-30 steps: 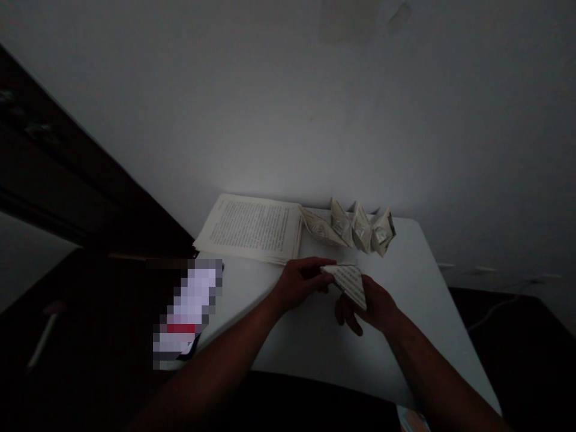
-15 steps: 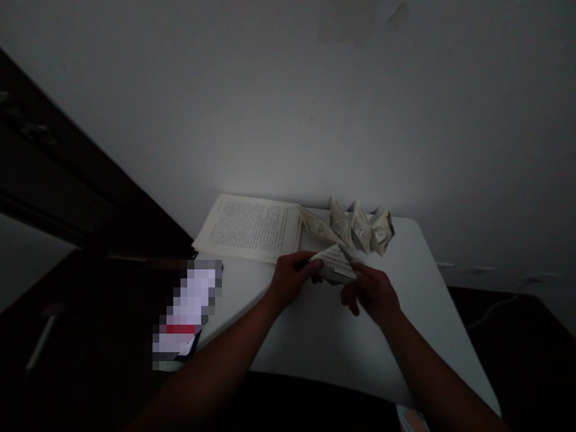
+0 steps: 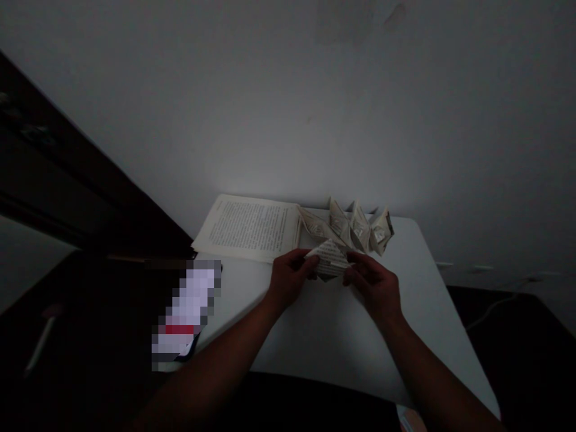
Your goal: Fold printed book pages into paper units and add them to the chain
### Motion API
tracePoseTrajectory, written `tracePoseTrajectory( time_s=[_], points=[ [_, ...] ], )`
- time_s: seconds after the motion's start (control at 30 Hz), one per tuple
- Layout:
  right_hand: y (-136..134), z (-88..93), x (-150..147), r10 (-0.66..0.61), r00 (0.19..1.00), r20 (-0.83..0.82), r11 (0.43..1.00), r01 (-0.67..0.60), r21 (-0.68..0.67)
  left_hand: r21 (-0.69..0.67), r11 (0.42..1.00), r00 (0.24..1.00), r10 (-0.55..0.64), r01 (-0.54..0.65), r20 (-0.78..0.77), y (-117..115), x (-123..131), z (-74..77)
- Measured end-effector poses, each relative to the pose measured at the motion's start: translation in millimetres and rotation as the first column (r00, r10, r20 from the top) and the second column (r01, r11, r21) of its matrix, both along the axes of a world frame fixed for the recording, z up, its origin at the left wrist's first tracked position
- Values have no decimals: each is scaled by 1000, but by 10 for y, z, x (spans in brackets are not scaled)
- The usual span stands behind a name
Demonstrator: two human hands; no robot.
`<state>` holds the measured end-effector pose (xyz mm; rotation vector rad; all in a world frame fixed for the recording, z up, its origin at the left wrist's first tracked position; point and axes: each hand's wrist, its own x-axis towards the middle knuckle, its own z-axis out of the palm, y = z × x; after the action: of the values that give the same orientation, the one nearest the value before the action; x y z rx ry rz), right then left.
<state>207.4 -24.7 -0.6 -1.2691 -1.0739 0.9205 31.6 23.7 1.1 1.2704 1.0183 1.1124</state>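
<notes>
Between my hands, above the white table, is a folded paper piece (image 3: 330, 261) with printed text, its shape a diamond with one point up. My left hand (image 3: 291, 273) pinches its left corner, thumb on the near face. At the right corner, my right hand (image 3: 373, 282) has its thumb and fingers closed on the paper. Just beyond stand several folded paper boats (image 3: 359, 227) of printed paper, side by side in a row. A stack of printed pages (image 3: 252, 227) lies to their left.
The white table (image 3: 315, 342) stands against a pale wall (image 3: 279, 108). A phone (image 3: 189, 318), blurred out, lies at the table's left edge. A dark door frame (image 3: 99, 156) rises at left. A cable (image 3: 495, 306) runs along the floor at right.
The folded paper has shifted slightly left and turned more upright. My right hand's fingers, lower and looser before, have drawn up and closed at its right corner.
</notes>
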Motion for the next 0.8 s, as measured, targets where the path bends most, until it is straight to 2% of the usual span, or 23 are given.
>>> tracePoseTrajectory(
  time_s=[0.33,0.5,0.63,0.8],
  points=[
    [35,-59,24,-43,999,8,999,43,15,-11,1000,1000,-21,21,-8,-20,19,36],
    [49,-95,50,-37,999,-35,999,37,-2,5,994,993,-105,105,58,-23,8,20],
    [58,-144,69,17,990,-141,999,-22,-28,7,989,988,-148,148,38,-33,-1,4],
    [67,-185,92,153,959,-239,984,-171,-58,28,984,984,-179,178,18,-19,-9,-14]
  ],
)
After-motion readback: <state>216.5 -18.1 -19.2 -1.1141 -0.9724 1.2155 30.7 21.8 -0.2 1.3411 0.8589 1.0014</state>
